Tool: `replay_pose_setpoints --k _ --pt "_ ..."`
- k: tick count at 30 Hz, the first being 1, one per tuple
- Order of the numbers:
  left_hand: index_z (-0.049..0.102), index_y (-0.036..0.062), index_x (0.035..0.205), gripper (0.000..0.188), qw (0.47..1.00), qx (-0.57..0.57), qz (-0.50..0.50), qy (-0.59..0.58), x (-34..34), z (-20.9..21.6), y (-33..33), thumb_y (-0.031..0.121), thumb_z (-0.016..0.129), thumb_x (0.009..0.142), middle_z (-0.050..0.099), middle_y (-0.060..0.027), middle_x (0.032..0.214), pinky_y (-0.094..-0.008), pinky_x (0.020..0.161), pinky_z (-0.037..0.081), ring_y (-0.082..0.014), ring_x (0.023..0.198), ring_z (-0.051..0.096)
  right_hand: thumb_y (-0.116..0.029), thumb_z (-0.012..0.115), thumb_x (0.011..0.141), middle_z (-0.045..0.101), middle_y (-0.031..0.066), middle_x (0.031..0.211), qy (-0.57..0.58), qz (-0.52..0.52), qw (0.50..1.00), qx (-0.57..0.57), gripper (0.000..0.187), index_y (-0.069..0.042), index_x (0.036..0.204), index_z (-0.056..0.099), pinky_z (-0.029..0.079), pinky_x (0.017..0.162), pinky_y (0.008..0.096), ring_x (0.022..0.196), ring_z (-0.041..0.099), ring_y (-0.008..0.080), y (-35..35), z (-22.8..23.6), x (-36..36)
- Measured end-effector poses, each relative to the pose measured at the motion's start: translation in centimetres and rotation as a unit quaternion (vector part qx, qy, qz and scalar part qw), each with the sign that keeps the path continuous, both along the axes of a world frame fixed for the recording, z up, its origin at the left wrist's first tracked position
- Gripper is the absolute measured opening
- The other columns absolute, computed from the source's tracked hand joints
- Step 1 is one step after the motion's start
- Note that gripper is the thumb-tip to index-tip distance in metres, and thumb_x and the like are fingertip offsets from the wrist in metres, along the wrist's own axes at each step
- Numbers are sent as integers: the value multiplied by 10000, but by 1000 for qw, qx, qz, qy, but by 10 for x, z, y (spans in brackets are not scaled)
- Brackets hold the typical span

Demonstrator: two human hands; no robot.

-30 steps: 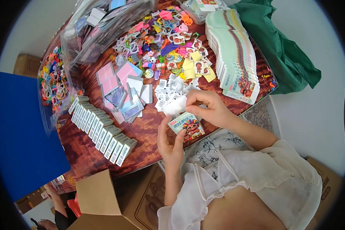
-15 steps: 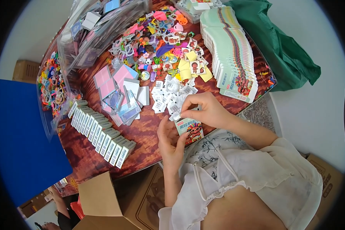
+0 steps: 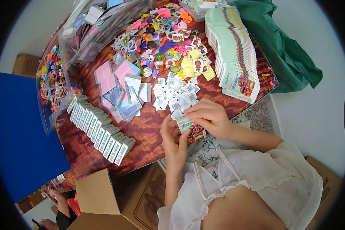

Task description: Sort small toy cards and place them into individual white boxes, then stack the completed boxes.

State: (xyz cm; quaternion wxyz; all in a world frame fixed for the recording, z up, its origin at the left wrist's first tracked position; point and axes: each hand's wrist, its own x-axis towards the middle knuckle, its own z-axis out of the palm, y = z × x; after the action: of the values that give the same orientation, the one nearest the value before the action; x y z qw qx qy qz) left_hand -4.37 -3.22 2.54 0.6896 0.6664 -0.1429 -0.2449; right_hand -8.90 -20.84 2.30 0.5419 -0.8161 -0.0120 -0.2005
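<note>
My left hand (image 3: pixel 174 138) grips a small pale green carton (image 3: pixel 196 133) with a colourful cartoon figure on its front, thumb across the face. Closed over the carton's upper end are the fingers of my right hand (image 3: pixel 214 118), pinching at its top edge; whatever lies under the fingertips is hidden. Just beyond the hands is a heap of small white printed packets (image 3: pixel 175 92). To the left, finished-looking small boxes (image 3: pixel 99 128) stand in a slanting row. Flat, unfolded green cartons (image 3: pixel 234 57) are fanned out in a long overlapping stack on the right.
Pink and grey flat cards (image 3: pixel 122 90) lie mid-table. Behind are colourful small toys (image 3: pixel 149 44) and yellow slips (image 3: pixel 187 67). Plastic bags (image 3: pixel 84 46) fill the back left, a green bag (image 3: pixel 283 57) the right. An open cardboard box (image 3: pixel 97 191) stands below the table edge; another person's arm (image 3: pixel 61 201) shows lower left.
My right hand has moved slightly down and right, its fingers now folded over the carton's top. The view has shifted a little. The other person's arm at lower left has moved.
</note>
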Motion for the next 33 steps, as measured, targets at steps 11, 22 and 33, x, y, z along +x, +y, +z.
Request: replay_pose_setpoints --k 11,22,33 --pt "436 39 1395 567 999 32 -8 -13 3 -2 17 -125 603 878 565 -114 1195 -292 879 504 -201 1093 606 36 668 871 687 166 1146 98 2 962 256 98 10 966 674 530 854 287 1017 661 169 12 -4 -1" --pt "637 1 1213 336 782 403 207 -427 1 27 115 -36 636 879 613 -177 1224 -424 941 466 -344 1120 585 -40 663 891 671 71 879 141 54 976 154 48 -1 920 660 492 647 286 751 638 134 13 -4 9" --pt "441 19 1449 582 683 478 213 -510 35 -30 133 177 640 925 338 -257 1514 -549 1143 250 -449 1397 308 -27 708 804 658 82 927 25 -151 980 -123 119 -32 911 656 489 792 388 896 620 283 -62 3 -40"
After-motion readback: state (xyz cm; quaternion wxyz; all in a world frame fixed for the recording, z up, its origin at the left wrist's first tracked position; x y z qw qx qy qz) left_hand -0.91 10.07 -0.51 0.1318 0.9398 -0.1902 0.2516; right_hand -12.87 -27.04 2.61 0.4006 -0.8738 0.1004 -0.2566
